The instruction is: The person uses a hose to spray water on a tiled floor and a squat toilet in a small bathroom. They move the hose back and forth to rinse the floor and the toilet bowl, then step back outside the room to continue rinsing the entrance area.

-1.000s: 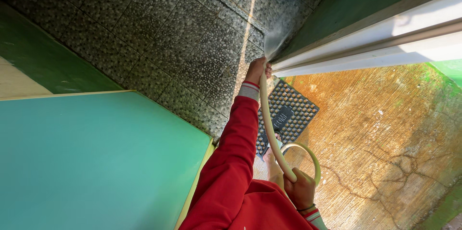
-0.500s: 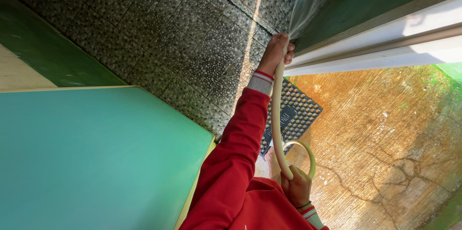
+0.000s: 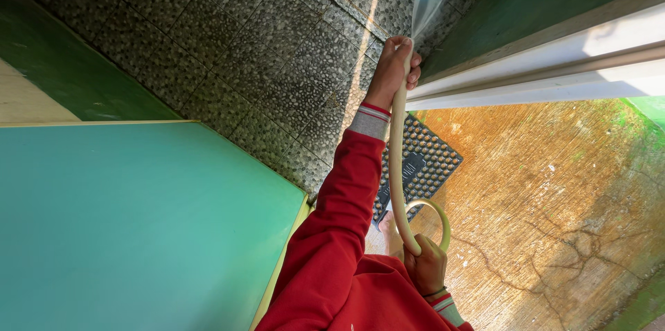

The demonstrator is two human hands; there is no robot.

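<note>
Pebbled floor [image 3: 228, 47] is getting sprayed | left hand [image 3: 393, 68] is squeezing the hose [image 3: 396, 165] end | right hand [image 3: 426, 269] is gripping the hose lower | keeping both hands tight is best

Bright daylight falls on the orange concrete floor [image 3: 554, 220] and the white door frame [image 3: 554, 68], which glares. The pebbled tile floor [image 3: 228, 47] lies in shade. Focus is sharp, with no visible blur.
</note>
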